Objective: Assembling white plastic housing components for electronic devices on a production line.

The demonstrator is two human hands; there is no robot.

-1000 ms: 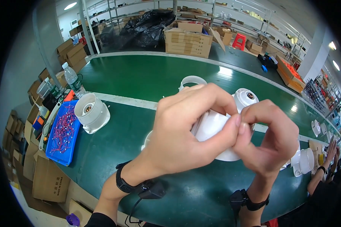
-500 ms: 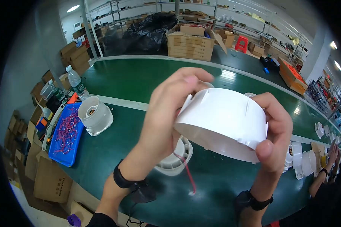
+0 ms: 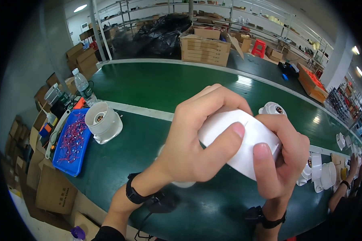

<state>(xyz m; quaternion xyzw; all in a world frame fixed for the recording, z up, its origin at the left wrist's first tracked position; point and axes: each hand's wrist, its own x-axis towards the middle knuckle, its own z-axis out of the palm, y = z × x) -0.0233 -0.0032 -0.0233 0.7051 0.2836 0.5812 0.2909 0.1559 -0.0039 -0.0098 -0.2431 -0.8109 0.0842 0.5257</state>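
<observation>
Both hands grip a white plastic ring-shaped housing (image 3: 242, 158) in front of me, above the green table. My left hand (image 3: 207, 140) wraps its far left side, with the thumb pressed on the white wall. On the other side my right hand (image 3: 281, 152) curls round the rim, its thumb also on the wall. The fingers cover much of the housing. Beneath my left wrist, a white round part (image 3: 184, 184) lies on the table, mostly hidden. A white cup-shaped housing (image 3: 102, 122) with a metallic centre stands farther left.
A blue tray (image 3: 84, 152) of red wires lies at the left, near a water bottle (image 3: 83, 87). A green conveyor belt (image 3: 149, 82) runs behind, carrying a white part (image 3: 272, 107). More white housings (image 3: 328, 176) and another person's hands (image 3: 354, 164) are at right.
The housing has turned, so its open underside no longer shows. My left thumb has come onto its wall. The red wire that hung below my left hand is out of sight.
</observation>
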